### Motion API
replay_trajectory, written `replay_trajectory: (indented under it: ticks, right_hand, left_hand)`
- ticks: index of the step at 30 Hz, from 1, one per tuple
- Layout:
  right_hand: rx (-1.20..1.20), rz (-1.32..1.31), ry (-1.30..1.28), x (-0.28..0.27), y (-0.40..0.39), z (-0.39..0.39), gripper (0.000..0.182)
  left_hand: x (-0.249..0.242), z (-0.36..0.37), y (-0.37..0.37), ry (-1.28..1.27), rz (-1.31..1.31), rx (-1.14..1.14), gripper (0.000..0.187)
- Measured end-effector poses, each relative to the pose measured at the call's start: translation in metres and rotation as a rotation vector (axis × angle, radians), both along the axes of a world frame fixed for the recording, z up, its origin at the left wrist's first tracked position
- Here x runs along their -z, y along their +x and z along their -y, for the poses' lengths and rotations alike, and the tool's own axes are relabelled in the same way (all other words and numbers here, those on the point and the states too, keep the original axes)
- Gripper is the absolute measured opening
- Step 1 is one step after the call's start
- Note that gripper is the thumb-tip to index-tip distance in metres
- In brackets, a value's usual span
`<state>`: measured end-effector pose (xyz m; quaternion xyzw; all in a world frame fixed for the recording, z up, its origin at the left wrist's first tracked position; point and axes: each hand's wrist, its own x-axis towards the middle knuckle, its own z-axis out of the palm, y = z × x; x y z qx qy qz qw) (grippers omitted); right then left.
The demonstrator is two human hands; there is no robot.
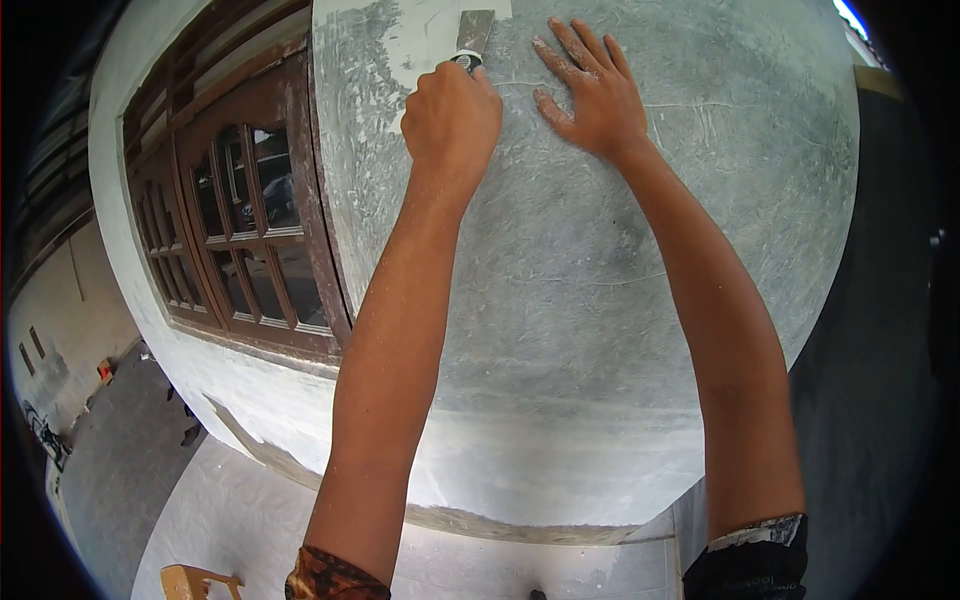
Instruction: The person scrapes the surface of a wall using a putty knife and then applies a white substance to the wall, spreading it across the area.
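Note:
My left hand [452, 115] is closed round the handle of a scraper [474, 35], whose flat metal blade points up against the wall. Around the blade is a pale, whitish patch [415, 45] on the grey mottled wall [560, 330]. To the right, my right hand [595, 90] lies against the wall with its fingers spread and holds nothing. Its fingers carry whitish dust.
A brown wooden window [240, 200] with glass panes is set in the wall at the left. Low at the left stands a tan wooden piece of furniture [190, 580] on the pale floor [230, 510]. A dark surface [860, 330] borders the wall's right edge.

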<state>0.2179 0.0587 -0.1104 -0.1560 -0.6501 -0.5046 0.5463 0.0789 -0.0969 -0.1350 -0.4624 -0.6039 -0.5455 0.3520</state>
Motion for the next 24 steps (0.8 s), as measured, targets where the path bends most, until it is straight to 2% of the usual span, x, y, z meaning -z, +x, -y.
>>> replay_trajectory:
  ticks: [2,5,8,11,13,16,19,20,22,24]
  right_hand:
    - [0.001,-0.002,-0.009,0.001,0.001,0.001,0.059]
    - [-0.017,0.006,0.005,0.001,0.000,0.002,0.059]
    - [-0.022,0.003,-0.016,0.000,0.001,0.002,0.060]
    - [-0.034,0.010,-0.003,0.000,0.000,0.000,0.059]
    - [-0.012,0.005,-0.011,0.001,0.000,0.000,0.059]
    - [-0.040,0.014,-0.008,0.000,0.001,0.000,0.059]
    - [-0.045,0.017,-0.009,0.001,0.001,0.000,0.059]
    - [-0.045,0.018,-0.007,0.001,0.001,0.000,0.059]
    - [-0.029,0.019,-0.020,0.001,0.001,0.001,0.058]
    - [-0.044,0.017,-0.012,0.000,0.001,0.000,0.058]
  left_hand:
    - [0.009,0.000,0.003,-0.004,0.009,0.010,0.034]
    - [0.026,-0.007,0.002,-0.019,0.058,-0.005,0.045]
    - [0.016,-0.007,0.002,-0.022,0.049,0.000,0.045]
    - [0.002,-0.006,0.003,-0.012,0.011,-0.014,0.034]
    - [0.005,-0.006,0.005,-0.015,0.032,0.007,0.045]
    - [0.023,-0.007,0.010,-0.048,0.073,-0.028,0.046]
    - [0.012,-0.010,0.011,-0.027,0.057,-0.045,0.047]
    - [0.007,-0.012,0.010,-0.026,0.057,-0.045,0.047]
    - [-0.004,-0.009,0.014,-0.006,0.025,-0.029,0.036]
    - [0.003,-0.008,0.017,-0.005,0.031,-0.052,0.036]
